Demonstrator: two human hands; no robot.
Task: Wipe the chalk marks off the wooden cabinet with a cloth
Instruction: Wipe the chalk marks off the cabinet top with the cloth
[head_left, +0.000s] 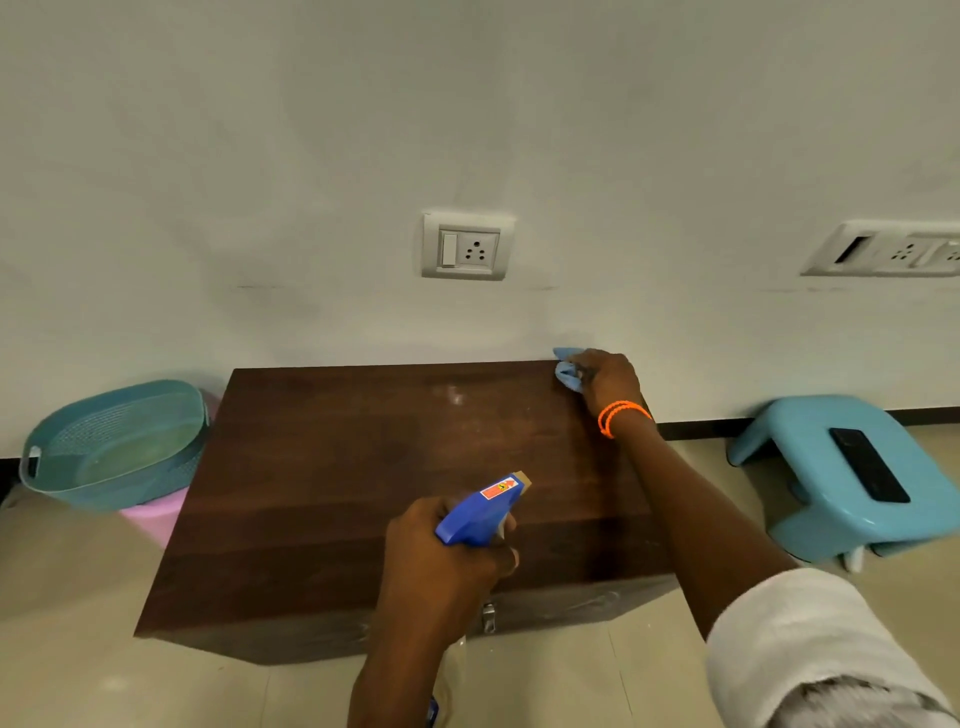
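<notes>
A dark wooden cabinet (332, 488) stands against the wall, seen from above. Faint whitish chalk marks (455, 395) show on its top near the back. My right hand (608, 382) rests at the cabinet's far right corner, closed on a bunched light blue cloth (567, 370) that presses on the wood. My left hand (447, 561) hovers over the front middle of the cabinet and grips a spray bottle by its blue trigger head (480, 512), nozzle aimed toward the back. The bottle's body is hidden behind my hand.
A teal plastic basket (111, 447) lies on a pink tub (156, 517) left of the cabinet. A light blue stool (810, 467) with a black phone (867, 464) on it stands to the right. A wall socket (466, 247) sits above the cabinet.
</notes>
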